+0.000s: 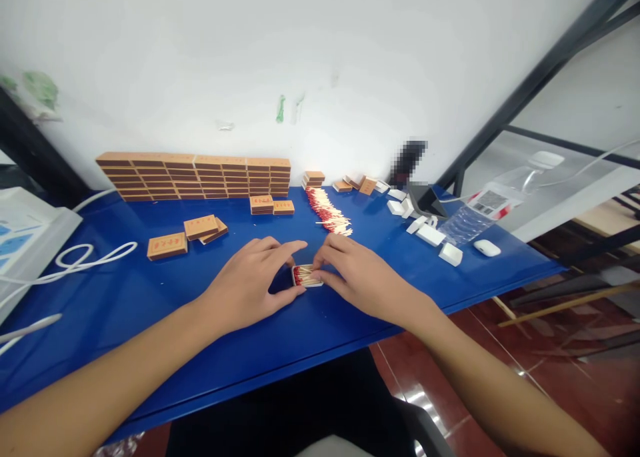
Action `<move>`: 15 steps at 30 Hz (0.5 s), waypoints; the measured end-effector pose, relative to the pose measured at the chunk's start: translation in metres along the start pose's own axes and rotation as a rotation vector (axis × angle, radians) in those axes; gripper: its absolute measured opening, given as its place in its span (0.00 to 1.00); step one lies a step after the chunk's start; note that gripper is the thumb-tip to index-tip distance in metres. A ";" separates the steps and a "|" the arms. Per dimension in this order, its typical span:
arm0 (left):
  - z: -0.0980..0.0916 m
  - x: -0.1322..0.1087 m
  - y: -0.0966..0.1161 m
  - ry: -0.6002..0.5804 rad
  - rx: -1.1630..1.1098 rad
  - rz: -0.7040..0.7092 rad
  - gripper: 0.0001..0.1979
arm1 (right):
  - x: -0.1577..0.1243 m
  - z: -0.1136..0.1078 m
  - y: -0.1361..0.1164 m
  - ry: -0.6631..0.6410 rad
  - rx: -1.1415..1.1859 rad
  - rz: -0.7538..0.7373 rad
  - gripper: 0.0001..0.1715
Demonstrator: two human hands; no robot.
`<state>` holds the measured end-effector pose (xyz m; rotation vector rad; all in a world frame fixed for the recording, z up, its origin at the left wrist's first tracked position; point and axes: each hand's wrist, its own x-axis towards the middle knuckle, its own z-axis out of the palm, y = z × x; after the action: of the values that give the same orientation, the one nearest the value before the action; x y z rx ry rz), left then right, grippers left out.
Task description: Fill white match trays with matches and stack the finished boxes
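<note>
Head view showed your left hand [250, 283] and right hand [360, 277] pinching one tray [306, 277] with matches in it, at table [150, 290] centre. Many shut boxes [195, 177] stood stacked at 11 o'clock. Loose matches [330, 213] at 12 and white trays [430, 233] at 2 lay unused.

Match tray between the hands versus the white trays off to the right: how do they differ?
The match tray shows red-tipped matches inside; the white trays show only plain white faces. The match tray is pinched between the left hand and right hand; the white trays lie scattered and untouched. Both are small, white and rectangular, on the blue table.
</note>
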<state>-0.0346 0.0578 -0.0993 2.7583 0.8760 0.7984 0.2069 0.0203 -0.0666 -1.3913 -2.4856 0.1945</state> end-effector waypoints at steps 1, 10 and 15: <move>0.000 0.000 0.000 -0.001 0.001 -0.004 0.31 | 0.000 0.000 0.001 -0.001 0.003 0.007 0.05; -0.001 0.002 0.000 -0.014 -0.005 -0.010 0.31 | -0.002 -0.006 0.010 0.076 0.118 -0.008 0.06; -0.003 0.001 0.000 -0.027 -0.008 -0.039 0.31 | -0.001 -0.022 0.074 0.309 0.044 0.110 0.08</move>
<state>-0.0352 0.0582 -0.0966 2.7294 0.9159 0.7549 0.2746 0.0577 -0.0650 -1.4212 -2.1447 0.0507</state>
